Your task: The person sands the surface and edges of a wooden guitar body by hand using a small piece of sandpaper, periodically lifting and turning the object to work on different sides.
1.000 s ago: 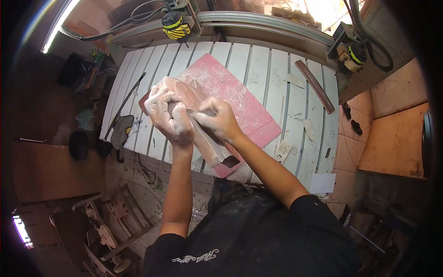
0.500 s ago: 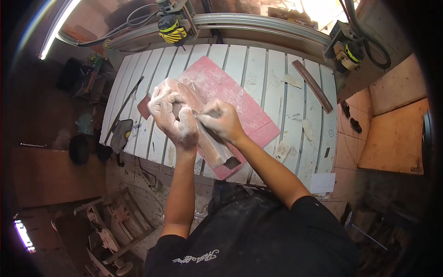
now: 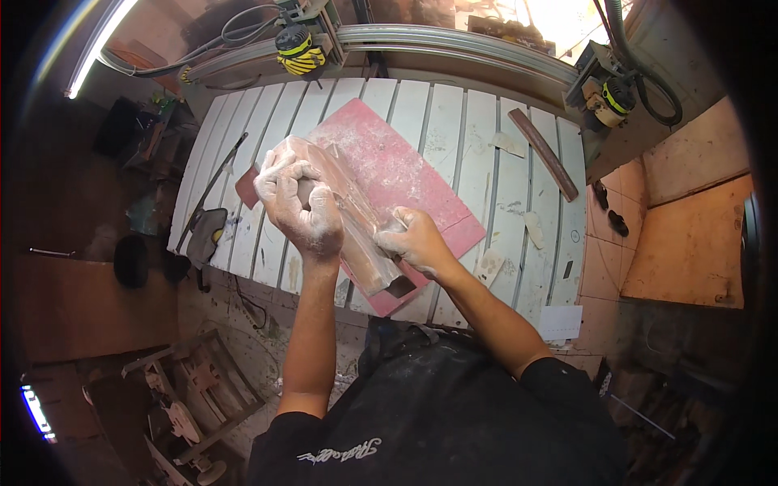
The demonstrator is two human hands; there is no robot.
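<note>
A long, angular, dust-covered reddish-brown piece (image 3: 369,267) with a dark end lies diagonally over a powdered pink board (image 3: 389,166). My left hand (image 3: 300,206), white with dust, is closed at the piece's upper end, fingers curled over it; a small grey area shows among the curled fingers. My right hand (image 3: 409,241) is closed against the piece's right side, lower down; whatever it may hold is hidden.
The white slatted table (image 3: 438,121) carries a long dark strip (image 3: 543,154) at right, pale scraps, and a long thin tool (image 3: 215,182) with a grey item at left. A metal rail (image 3: 454,40) with two yellow-black machine units spans the back; brown boards stand at right.
My right hand has moved down along the piece, toward me and a little to the right. My left hand has stayed closed at the upper end, shifting only slightly.
</note>
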